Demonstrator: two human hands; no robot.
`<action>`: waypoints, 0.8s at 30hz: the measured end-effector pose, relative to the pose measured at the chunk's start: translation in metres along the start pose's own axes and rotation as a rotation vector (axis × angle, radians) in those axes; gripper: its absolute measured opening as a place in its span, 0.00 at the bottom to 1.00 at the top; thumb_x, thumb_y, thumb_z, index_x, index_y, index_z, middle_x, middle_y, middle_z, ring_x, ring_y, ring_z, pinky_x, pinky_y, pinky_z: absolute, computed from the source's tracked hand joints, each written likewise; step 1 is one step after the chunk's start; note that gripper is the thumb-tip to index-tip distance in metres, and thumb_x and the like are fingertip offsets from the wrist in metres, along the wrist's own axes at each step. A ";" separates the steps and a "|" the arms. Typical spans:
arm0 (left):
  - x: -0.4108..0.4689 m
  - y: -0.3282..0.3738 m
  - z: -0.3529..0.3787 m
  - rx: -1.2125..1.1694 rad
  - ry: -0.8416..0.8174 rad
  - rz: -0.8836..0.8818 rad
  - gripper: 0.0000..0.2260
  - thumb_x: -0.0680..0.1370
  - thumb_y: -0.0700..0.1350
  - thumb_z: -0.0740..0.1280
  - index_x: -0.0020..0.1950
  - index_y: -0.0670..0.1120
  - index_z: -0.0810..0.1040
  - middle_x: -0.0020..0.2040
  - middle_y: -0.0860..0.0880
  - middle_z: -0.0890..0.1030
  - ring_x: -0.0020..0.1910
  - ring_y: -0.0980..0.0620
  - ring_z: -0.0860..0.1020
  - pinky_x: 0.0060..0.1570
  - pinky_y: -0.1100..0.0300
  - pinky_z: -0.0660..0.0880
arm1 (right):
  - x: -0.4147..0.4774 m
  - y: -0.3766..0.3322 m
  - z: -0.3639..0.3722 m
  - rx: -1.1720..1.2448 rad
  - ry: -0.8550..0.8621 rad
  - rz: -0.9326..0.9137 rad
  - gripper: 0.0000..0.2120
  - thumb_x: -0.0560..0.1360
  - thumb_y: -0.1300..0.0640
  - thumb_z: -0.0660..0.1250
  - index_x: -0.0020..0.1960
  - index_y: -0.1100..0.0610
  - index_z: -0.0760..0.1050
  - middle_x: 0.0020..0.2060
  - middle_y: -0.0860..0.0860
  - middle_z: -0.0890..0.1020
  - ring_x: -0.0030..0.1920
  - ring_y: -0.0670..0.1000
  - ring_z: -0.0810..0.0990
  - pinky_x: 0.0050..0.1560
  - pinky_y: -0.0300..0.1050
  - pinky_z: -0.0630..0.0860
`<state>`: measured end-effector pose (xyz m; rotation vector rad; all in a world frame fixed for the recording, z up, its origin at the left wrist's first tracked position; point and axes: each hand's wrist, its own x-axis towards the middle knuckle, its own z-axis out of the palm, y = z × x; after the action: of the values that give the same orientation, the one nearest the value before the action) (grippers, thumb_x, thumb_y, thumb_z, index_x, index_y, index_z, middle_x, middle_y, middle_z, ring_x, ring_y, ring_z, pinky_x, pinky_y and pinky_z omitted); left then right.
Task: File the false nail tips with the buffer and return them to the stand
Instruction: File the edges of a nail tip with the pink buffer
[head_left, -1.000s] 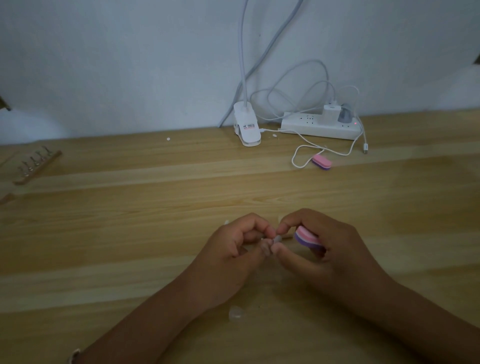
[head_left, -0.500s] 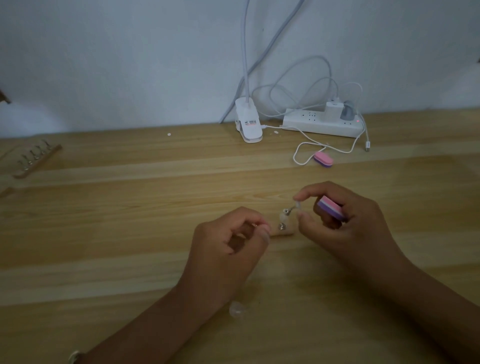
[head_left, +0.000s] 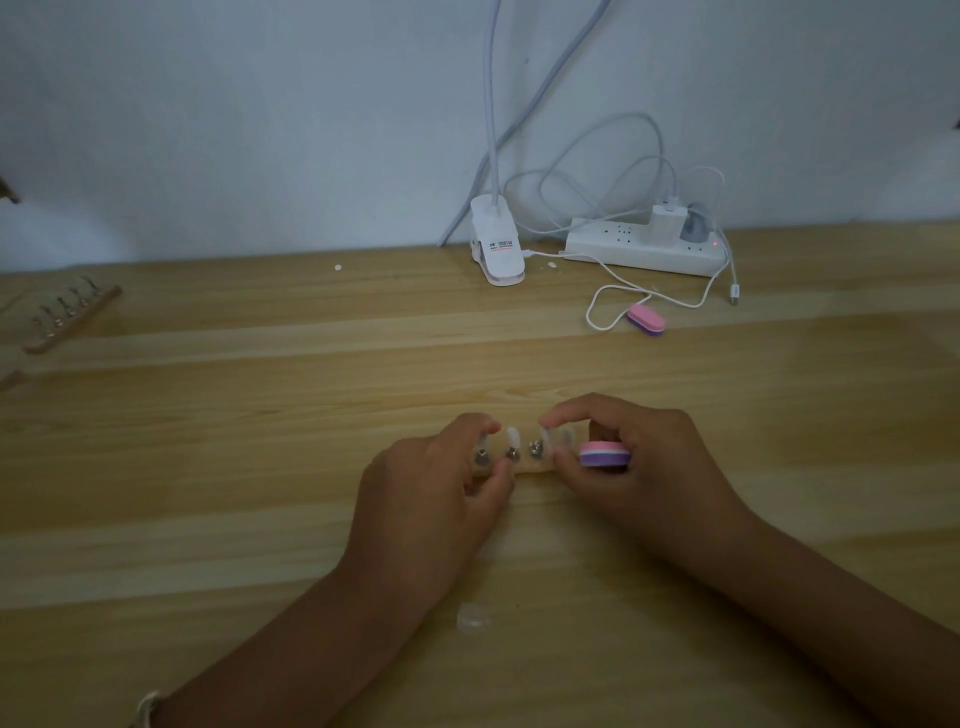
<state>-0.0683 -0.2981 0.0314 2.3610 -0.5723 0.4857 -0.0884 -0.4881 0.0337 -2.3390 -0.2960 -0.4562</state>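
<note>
step: reseating a translucent white false nail tip (head_left: 545, 435) on the small pale wooden clip stand (head_left: 530, 468)
left hand (head_left: 436, 499): fingers curled round stand's left end, steadying
right hand (head_left: 639, 457): pinches the tip; pink-and-purple oval foam buffer (head_left: 605, 453) clamped under the other fingers
next: probably seat the tip in its clip, then release gently

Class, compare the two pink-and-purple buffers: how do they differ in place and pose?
The held buffer is gripped in the right hand near the stand; the far buffer lies loose on the table by a white cable. The held buffer shows level, side-on; the far buffer lies slanted. Both are oval, pink over purple.
</note>
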 end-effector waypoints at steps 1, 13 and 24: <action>0.000 0.001 0.000 0.002 0.000 0.003 0.12 0.70 0.47 0.74 0.54 0.50 0.83 0.21 0.60 0.60 0.26 0.53 0.74 0.34 0.61 0.71 | 0.000 0.000 0.000 -0.007 -0.012 0.006 0.10 0.73 0.55 0.74 0.52 0.46 0.82 0.28 0.41 0.76 0.31 0.45 0.75 0.33 0.36 0.69; -0.001 0.007 -0.005 -0.044 0.000 0.115 0.12 0.70 0.46 0.71 0.52 0.52 0.84 0.24 0.58 0.59 0.24 0.60 0.66 0.30 0.67 0.71 | 0.000 -0.001 -0.011 0.012 -0.011 0.059 0.14 0.68 0.44 0.72 0.52 0.46 0.82 0.25 0.40 0.74 0.30 0.45 0.75 0.34 0.40 0.69; -0.001 0.006 -0.002 -0.068 0.020 0.094 0.11 0.68 0.46 0.70 0.49 0.51 0.85 0.23 0.57 0.60 0.24 0.55 0.69 0.30 0.63 0.75 | -0.002 0.009 -0.024 -0.006 -0.035 0.078 0.08 0.67 0.43 0.72 0.43 0.45 0.83 0.27 0.39 0.78 0.30 0.43 0.75 0.33 0.37 0.67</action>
<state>-0.0728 -0.3007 0.0357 2.2699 -0.6823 0.5237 -0.0932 -0.5111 0.0438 -2.3572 -0.2196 -0.3795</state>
